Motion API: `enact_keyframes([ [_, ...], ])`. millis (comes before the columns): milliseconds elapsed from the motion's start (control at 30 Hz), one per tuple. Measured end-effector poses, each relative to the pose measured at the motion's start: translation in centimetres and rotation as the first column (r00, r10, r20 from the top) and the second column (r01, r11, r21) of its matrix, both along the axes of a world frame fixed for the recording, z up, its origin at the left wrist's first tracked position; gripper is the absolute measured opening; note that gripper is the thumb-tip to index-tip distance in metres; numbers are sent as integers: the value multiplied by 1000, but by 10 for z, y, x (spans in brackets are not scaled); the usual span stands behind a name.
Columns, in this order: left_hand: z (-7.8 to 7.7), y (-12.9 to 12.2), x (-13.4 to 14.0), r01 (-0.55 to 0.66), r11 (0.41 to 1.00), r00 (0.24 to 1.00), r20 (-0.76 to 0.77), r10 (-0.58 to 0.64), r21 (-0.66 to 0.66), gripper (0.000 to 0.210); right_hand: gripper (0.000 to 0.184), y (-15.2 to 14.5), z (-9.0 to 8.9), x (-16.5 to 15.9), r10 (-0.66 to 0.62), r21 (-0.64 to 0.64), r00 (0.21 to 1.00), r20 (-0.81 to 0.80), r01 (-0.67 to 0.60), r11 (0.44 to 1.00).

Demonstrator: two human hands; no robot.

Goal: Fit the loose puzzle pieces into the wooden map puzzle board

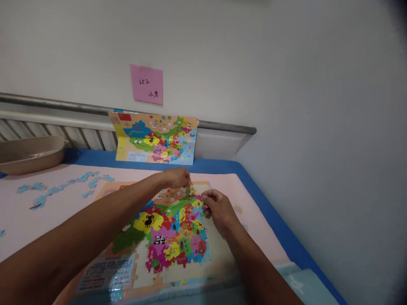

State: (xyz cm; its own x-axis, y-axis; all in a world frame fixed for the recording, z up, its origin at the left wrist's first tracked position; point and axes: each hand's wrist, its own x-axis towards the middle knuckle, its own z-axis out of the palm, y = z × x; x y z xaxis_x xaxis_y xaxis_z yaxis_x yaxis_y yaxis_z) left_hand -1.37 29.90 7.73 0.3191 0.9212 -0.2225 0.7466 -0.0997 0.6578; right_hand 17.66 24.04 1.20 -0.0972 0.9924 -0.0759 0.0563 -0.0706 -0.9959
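Note:
A partly assembled map jigsaw puzzle (178,220) lies in front of me, with colourful regions joined in its middle and bare backing along the right and lower edges. My left hand (178,177) reaches across to the puzzle's upper right, fingers pinched on a small green-and-orange puzzle piece (190,191). Just right of it, my right hand (220,208) has thumb and forefinger closed at the edge of the joined pieces. What those fingers hold, if anything, is too small to make out. My left forearm hides part of the puzzle's upper left.
A printed reference map (155,137) leans against the metal rail (225,126). Several loose blue pieces (63,186) lie on the pink mat (19,220) at left; an orange piece (238,209) lies at right. A beige basin (32,156) stands far left. A pink note (146,84) is on the wall.

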Motion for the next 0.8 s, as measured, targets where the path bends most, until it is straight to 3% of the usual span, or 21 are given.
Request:
enact_keyframes([
  [167, -8, 9, -11, -33, 998, 998, -60, 30, -51, 12, 22, 2, -3, 2, 20, 38, 998, 56, -22, 999],
  [467, -12, 17, -12, -49, 993, 992, -123, 36, -104, 10, 19, -2, -1, 2, 103, 140, 950, 295, -150, 979],
  [800, -17, 21, -6, -44, 995, 983, -181, 27, -91, 8, 17, -2, -2, 3, 101, 165, 938, 331, -163, 973],
])
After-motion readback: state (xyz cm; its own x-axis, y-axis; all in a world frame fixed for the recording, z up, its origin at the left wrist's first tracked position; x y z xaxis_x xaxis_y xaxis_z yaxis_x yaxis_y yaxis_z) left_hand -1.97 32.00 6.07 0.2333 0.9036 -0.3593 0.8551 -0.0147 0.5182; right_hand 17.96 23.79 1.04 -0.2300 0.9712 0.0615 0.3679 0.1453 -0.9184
